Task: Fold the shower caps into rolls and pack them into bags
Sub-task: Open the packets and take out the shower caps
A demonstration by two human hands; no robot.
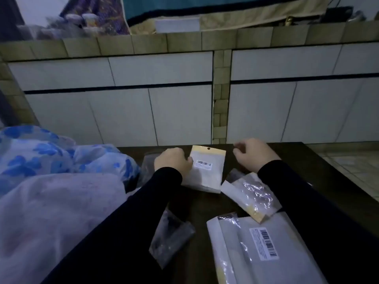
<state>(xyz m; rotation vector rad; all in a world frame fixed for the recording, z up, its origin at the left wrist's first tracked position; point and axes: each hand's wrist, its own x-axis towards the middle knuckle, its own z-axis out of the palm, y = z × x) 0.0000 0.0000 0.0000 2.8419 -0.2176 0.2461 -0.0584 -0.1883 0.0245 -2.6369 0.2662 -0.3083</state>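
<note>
centrally on the dark table [297,160], a packed bag [207,171] with a yellow header strip and a barcode label, lying flat. left hand [172,160] resting at that bag's left edge, fingers curled, thumb touching the bag; whether actually pinching it, cannot tell. right hand [253,153] raised just beside the bag's right side, fingers loosely curled, grasping nothing visible. near the right sleeve, a second filled bag [252,195], tilted, crinkled and shiny. closer in, a stack of flat bags [246,249] with a barcode sticker. between the forearms, a clear empty bag [170,238]. far left, a heap of blue-flowered shower caps [41,160] piled on pale cloth [51,212].
</note>
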